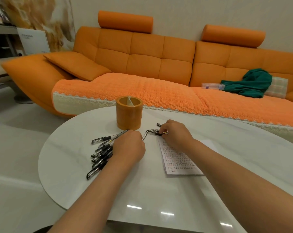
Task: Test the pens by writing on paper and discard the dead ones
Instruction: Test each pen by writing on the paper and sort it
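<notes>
Head view, left to right. A white cardboard box (pixel 33 41) stands at the far left, behind the arm of an orange sofa (pixel 142 56) that bears 1 loose cushion (pixel 76 64).

In the foreground a white oval table (pixel 75 165) carries the task's things. A pile of pens (pixel 100 155), clear-barrelled with black caps and grips, lies fanned on the left part of the table.

The left hand (pixel 129 147) rests on the right edge of this pile, knuckles up and fingers curled. It grips 1 slim pen (pixel 144 136), whose end sticks out from the fist toward the right hand.

Just beyond the left hand stands an orange cylindrical pen holder (pixel 129 113), upright, with a divider visible inside.

The right hand (pixel 175 133) lies palm down to the right of the holder, fingers curled. Its fingertips pinch the black end of a second pen (pixel 155 131), which lies flat on the table and nearly meets the tip of the slim pen. The end of 1 further pen (pixel 159 124) shows just beyond this hand.

A sheet of paper (pixel 177 162), covered with rows of small written marks, lies under the right wrist and forearm.

On the sofa seat at the right lie a clear plastic box (pixel 212 86) and, touching it, a crumpled green cloth (pixel 253 83).
</notes>
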Demonstrator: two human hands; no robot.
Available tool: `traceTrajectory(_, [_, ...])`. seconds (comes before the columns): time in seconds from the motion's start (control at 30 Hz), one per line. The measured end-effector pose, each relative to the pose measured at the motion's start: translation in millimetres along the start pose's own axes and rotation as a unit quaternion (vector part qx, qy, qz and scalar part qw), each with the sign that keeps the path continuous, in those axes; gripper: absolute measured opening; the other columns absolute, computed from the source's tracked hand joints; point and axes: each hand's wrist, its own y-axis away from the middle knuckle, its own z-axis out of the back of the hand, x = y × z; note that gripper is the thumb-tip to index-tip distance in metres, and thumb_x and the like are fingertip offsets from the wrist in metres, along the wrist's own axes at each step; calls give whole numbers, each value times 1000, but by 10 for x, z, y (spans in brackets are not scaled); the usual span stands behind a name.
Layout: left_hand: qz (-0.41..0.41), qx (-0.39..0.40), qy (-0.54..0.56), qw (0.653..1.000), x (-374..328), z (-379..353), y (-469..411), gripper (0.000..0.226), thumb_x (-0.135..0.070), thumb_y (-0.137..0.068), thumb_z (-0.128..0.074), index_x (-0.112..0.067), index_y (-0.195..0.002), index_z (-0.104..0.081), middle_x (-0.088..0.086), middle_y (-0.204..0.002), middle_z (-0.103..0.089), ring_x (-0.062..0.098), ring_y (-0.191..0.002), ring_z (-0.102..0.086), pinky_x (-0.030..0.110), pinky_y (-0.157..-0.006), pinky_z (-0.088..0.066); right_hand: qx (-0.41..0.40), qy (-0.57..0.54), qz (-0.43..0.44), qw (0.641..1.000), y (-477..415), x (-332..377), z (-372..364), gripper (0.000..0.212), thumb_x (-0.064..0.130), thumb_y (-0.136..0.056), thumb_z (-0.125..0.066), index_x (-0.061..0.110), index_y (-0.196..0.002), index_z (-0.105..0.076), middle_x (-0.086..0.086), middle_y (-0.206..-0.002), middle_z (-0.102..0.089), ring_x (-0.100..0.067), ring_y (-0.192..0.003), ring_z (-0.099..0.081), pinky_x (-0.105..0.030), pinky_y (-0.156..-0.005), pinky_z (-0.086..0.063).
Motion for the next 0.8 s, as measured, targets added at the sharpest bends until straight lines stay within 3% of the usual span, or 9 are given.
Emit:
traceTrajectory(0.23, [-43,17,55,997,-45,21,16,24,-26,-100,-47,-30,-118,-62,-6,-116,-56,16,-99,-59,39,-84,-54,-20,17,-9,1000,-16,-71,4,19,17,-93,-62,22,-109,-71,0,-104,-67,-23,-92,-62,-35,-81,-50])
traceTrajectory(0.37, [-69,30,60,995,-96,48,42,24,-29,-100,-47,-34,-120,-60,-10,-116,-60,12,-101,-59,36,-85,-54,-95,-73,10,993,83,-26,24,22,11,-97,-54,20,-108,-71,4,-103,-66,-15,-86,-59,-29,-72,-46])
traceTrajectory(0.5, [-89,40,46,994,-148,33,62,25,-31,-100,-49,-35,-122,-61,-12,-116,-65,12,-104,-59,36,-87,-53,-81,-174,31,981,350,52,97,38,1,-88,-49,22,-113,-68,9,-104,-64,-12,-93,-59,-30,-79,-51])
traceTrajectory(0.63, [-119,32,48,991,-241,-10,77,24,-33,-100,-51,-34,-121,-63,-13,-116,-65,9,-103,-59,33,-86,-52,-47,-127,41,990,608,15,127,29,20,-93,-54,32,-115,-67,22,-103,-57,-2,-83,-55,-28,-77,-48])
traceTrajectory(0.8, [-145,44,69,986,-312,-32,109,21,-41,-98,-57,-37,-118,-59,-20,-104,-65,0,-84,-54,25,-76,-49,-65,-71,61,993,829,-169,174,20,29,-101,-54,30,-113,-70,16,-107,-61,-7,-87,-57,-21,-69,-38])
